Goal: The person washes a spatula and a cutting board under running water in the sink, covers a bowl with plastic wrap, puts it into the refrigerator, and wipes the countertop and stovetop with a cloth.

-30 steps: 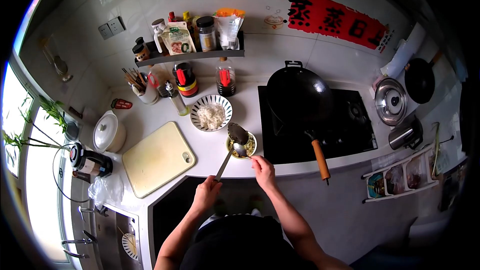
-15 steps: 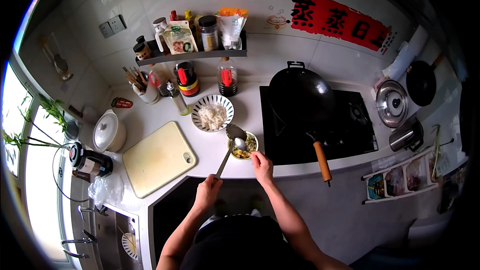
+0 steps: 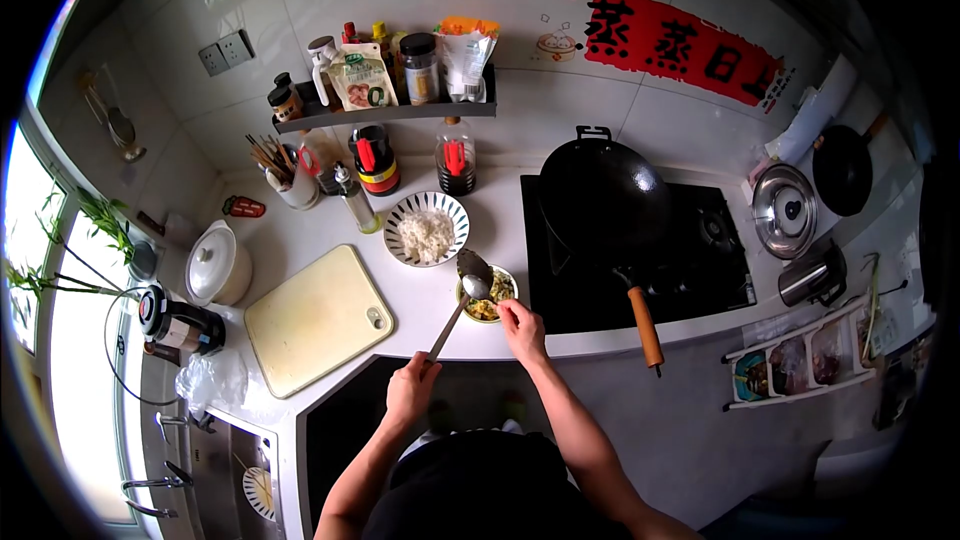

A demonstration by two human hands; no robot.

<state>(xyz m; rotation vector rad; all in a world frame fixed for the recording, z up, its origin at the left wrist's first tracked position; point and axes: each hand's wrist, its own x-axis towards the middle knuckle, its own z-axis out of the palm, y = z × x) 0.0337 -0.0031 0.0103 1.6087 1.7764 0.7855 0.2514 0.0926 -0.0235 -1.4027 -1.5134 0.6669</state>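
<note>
"Left hand [image 3: 410, 387]?"
"Fingers closed round the ladle [image 3: 448, 328] handle — its dark head hangs over the edge of the small bowl [image 3: 515, 292]."
"And the right hand [image 3: 523, 330]?"
"Gripping a spoon [image 3: 477, 287] by the ladle's head — touching or not, I can't tell. The small bowl's on the counter [image 3: 415, 305]."

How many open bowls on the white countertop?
2: the striped rice bowl, and a smaller food-filled bowl nearer the person, partly hidden by the spoon and long-handled utensil. Any behind the wok would be hidden.
</note>
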